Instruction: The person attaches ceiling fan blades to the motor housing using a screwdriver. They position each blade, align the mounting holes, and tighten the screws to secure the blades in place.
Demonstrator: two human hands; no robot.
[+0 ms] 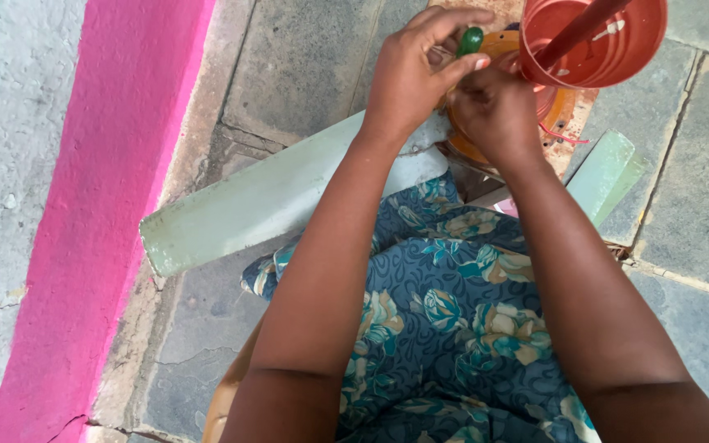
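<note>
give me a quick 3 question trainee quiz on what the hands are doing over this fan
1. True or false: both hands are working at the orange fan hub.
2. Which hand is nearest the green-handled tool? A) left hand B) right hand
3. What colour is the fan blade lying on the stone floor?

Key: 1 true. 2 A. 3 pale green.

You get soft, even daylight with only faint shadows under the left hand (416,70); focus is sharp near it (slight softness toward the frame's corners), no glare.
</note>
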